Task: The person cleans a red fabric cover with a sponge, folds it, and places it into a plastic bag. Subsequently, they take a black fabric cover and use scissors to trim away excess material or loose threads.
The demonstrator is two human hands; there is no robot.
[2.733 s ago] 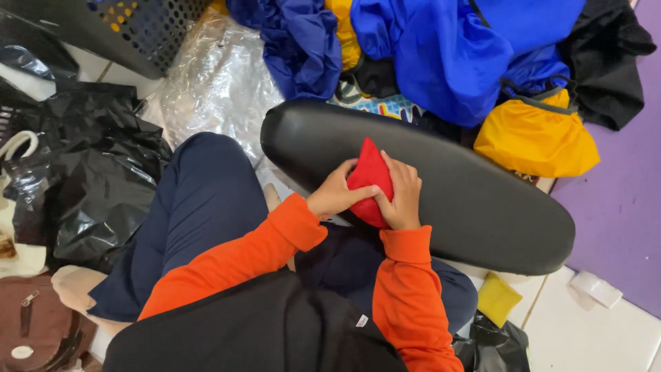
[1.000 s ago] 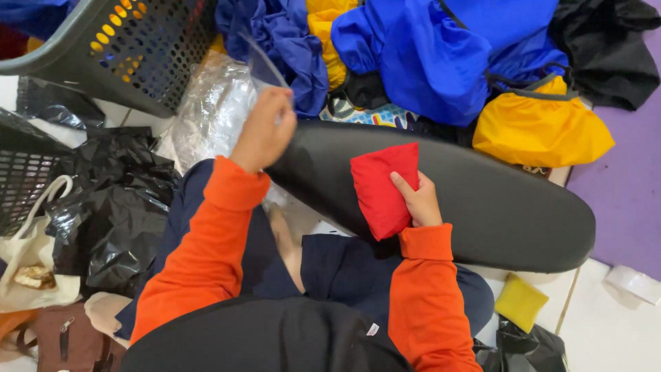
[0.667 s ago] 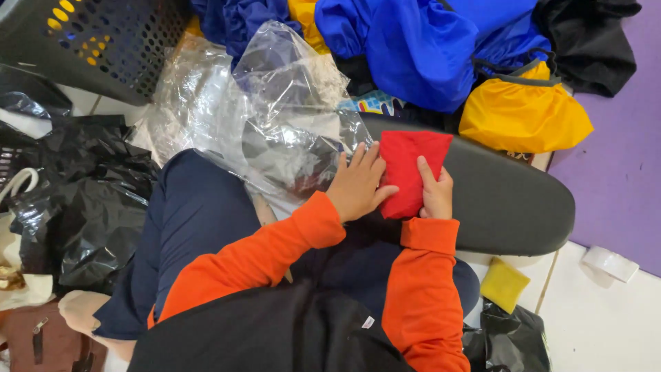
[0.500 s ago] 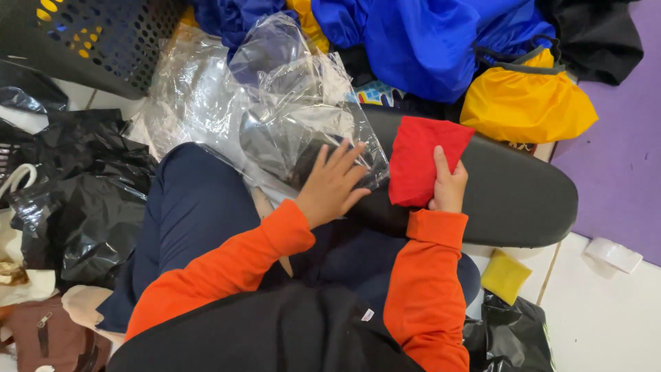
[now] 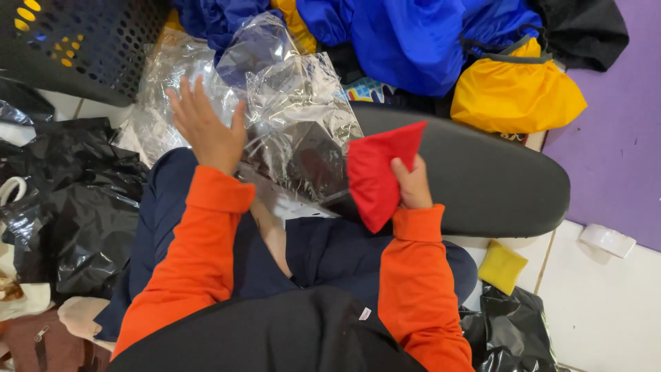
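On the black padded board (image 5: 482, 186), your right hand (image 5: 413, 186) is gripping the folded red cloth (image 5: 377, 172), while your left hand (image 5: 206, 127) is spreading open-fingered over the clear plastic bag (image 5: 303, 131) left of it. Bag is looking empty and crumpled; mouth not showing, so the slick film could be slipping or the cloth unfolding. Black basket (image 5: 82, 48) beyond: contents unclear

Orange long sleeves, navy trousers, black top

A garment packing spot: piled clothes (image 5: 413, 41), clear plastic bags (image 5: 296, 117), laundry basket (image 5: 82, 48).
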